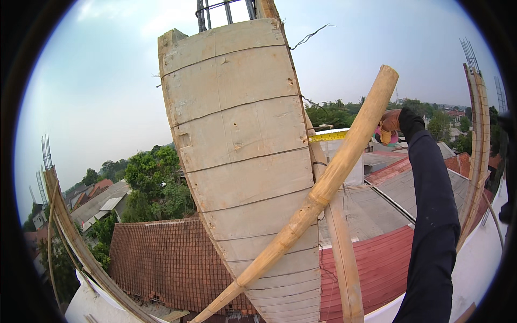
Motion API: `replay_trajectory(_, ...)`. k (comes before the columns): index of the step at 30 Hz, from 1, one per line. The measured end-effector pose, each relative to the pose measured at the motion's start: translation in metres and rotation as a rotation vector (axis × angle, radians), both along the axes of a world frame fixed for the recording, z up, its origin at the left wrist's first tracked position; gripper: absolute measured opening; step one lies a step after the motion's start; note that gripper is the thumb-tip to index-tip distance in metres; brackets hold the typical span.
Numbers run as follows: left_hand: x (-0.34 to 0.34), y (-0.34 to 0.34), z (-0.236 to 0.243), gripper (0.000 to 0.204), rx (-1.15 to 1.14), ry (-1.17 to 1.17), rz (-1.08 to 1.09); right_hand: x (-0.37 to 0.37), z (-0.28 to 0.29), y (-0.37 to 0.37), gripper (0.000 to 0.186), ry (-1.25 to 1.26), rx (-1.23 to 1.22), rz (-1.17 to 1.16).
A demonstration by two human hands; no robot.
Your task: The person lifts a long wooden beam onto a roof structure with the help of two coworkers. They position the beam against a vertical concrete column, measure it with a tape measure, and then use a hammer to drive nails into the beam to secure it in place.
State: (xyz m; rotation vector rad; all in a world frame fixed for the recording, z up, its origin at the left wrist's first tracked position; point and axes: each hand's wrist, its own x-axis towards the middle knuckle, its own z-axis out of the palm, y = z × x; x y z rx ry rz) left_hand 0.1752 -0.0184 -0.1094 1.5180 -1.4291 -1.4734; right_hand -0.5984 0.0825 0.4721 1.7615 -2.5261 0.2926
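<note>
My right hand, in a dark sleeve, is closed on a yellow tape measure, partly hidden behind the slanting bamboo pole. The yellow tape blade stretches left to the right edge of the wooden column formwork, which is bound with several wires and has steel bars sticking up from its top. The bamboo crosses the formwork diagonally, in front of a second brace. My left hand is out of the picture.
Other formwork columns with steel bars rise at the left and right. Below and beyond lie a tiled roof, a red metal roof, grey sheet roofs, trees and houses. A white wall top runs along the right.
</note>
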Motion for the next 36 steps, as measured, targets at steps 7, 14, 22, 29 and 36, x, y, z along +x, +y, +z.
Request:
replay_trajectory(7,0.003,-0.007,-0.004,0.029,0.061,0.046,0.051,0.001,-0.025,0.003,0.053,-0.049,-0.049,0.080)
replay_trajectory(14,0.034,0.008,-0.021,0.028,0.088,0.063,0.104,-0.009,-0.085,0.056,0.026,-0.378,-0.441,-0.227)
replay_trajectory(22,0.046,0.025,0.002,0.028,0.049,0.216,0.177,0.069,-0.217,0.189,0.055,-1.469,-0.946,0.467)
replay_trajectory(29,0.039,0.027,-0.008,0.030,0.097,0.244,0.176,0.278,-0.293,0.252,0.089,-1.366,-1.104,0.135)
replay_trajectory(36,0.044,0.027,-0.023,0.031,0.142,0.250,0.168,0.449,-0.346,0.230,0.119,-1.685,-0.884,0.241)
